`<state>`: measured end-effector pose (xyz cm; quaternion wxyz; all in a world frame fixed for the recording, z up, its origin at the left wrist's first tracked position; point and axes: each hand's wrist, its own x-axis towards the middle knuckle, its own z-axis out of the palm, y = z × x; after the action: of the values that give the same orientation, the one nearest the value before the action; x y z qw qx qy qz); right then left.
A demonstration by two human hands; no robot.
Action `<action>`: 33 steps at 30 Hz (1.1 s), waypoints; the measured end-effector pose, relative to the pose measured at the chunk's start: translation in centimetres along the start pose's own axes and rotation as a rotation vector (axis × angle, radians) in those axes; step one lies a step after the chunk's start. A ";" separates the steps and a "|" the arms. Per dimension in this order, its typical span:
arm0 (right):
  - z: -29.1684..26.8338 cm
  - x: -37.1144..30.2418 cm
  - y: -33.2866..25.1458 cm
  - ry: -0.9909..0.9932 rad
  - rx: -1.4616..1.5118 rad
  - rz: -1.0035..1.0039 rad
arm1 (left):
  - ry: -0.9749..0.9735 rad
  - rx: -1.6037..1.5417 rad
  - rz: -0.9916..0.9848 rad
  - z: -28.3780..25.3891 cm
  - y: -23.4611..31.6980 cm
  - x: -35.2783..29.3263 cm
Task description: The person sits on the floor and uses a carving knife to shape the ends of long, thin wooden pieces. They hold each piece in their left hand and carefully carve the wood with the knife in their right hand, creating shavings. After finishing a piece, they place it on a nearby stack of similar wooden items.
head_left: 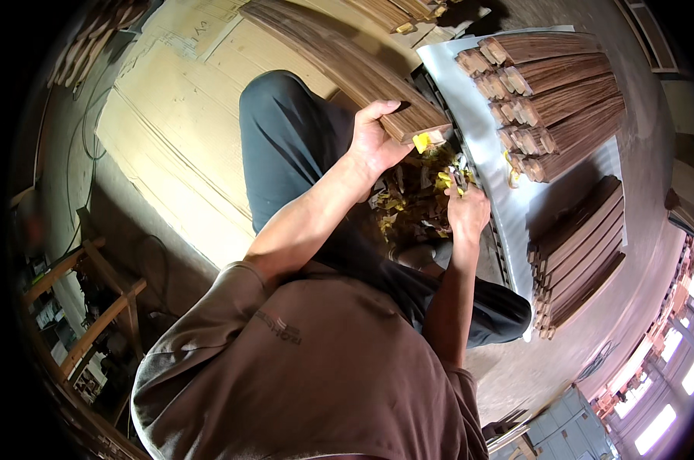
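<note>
My left hand (375, 142) is closed around the near end of a long dark-brown wooden board (339, 57), thumb on top. The board slants away toward the upper left. A bit of yellow tape (421, 142) clings to its cut end. My right hand (467, 211) is closed just below that end, its fingers pinching something small with a pale, metallic-looking tip that I cannot make out. Yellow shreds lie around these fingers. Between my legs is a heap of torn yellow and brown scraps (408, 201).
At right, stacked wooden pieces (569, 100) and a lower stack of curved slats (581, 257) rest on a white sheet (481, 146). Flattened cardboard (159, 153) covers the area at left. A wooden frame (94, 307) stands at lower left, and more boards (385, 11) lie at the top.
</note>
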<state>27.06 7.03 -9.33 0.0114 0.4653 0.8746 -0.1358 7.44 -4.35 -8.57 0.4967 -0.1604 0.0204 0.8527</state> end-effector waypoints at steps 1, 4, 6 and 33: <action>0.2 0.0 0.2 0.000 0.005 -0.009 | -0.006 -0.002 0.004 0.1 0.0 0.0; 2.8 0.1 3.7 0.183 0.219 -0.195 | -0.012 0.004 -0.006 0.3 0.0 -0.4; 2.3 -0.4 3.4 0.232 0.171 0.020 | -0.013 0.013 -0.003 0.2 0.0 -0.5; 5.7 1.3 10.3 0.382 0.626 0.036 | 0.095 0.055 -0.032 -0.8 -0.3 -0.3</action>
<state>34.07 12.13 -17.38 -0.2926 0.4787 0.7687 -0.3071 8.04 -4.67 -9.23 0.5130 -0.1873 0.0648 0.8352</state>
